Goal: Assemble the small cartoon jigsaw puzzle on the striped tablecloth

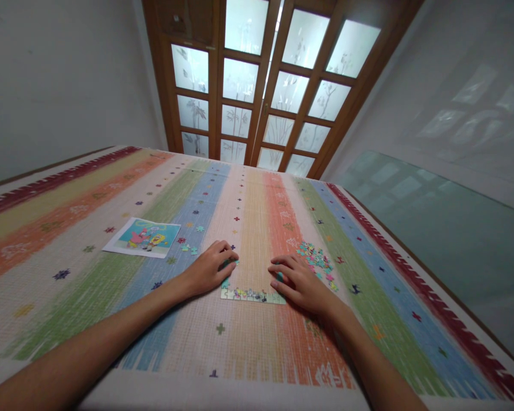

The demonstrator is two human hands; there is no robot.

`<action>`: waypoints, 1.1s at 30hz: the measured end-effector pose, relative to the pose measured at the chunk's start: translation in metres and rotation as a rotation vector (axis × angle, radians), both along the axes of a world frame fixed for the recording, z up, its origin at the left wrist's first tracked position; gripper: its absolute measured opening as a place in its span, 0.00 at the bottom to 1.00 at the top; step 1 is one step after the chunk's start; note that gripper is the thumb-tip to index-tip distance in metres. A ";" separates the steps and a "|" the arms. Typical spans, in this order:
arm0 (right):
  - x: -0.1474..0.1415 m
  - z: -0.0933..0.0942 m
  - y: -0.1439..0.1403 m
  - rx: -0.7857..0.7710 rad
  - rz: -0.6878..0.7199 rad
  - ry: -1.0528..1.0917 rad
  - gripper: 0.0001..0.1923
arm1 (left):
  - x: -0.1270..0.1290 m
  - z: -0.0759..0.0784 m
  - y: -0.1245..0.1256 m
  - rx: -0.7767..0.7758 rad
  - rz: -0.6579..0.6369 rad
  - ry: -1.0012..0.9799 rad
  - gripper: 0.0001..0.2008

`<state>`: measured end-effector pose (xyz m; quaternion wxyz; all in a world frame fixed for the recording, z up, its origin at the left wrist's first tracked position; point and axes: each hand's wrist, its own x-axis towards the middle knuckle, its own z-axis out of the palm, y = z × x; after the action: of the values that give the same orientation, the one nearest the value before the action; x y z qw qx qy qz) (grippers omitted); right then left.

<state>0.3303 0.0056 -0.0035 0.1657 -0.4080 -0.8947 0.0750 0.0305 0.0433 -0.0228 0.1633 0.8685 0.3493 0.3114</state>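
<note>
A partly joined jigsaw puzzle (252, 295) lies in front of me, its bottom row complete across and a teal side rising at the left. My left hand (214, 266) rests over that left side, fingers curled and pressed together around a small teal puzzle piece at the tips. At the right end, my right hand (297, 281) has its fingers bent, with a teal piece (279, 276) showing between the fingers and thumb. Whether these pieces are joined to the puzzle is hidden by the fingers.
Loose puzzle pieces (317, 256) are heaped just beyond my right hand. Several more pieces (191, 249) lie left of my left hand. A printed cartoon picture (143, 237) lies farther left. A striped cloth (257, 217) covers the table, before wooden glass-paned doors (257, 80).
</note>
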 end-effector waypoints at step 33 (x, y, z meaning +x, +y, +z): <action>0.001 -0.002 0.000 -0.015 0.004 0.026 0.12 | 0.001 -0.005 0.004 -0.014 0.115 -0.100 0.05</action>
<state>0.3310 0.0060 -0.0055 0.1743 -0.4065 -0.8926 0.0873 0.0315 0.0470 -0.0283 0.1686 0.8292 0.3922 0.3609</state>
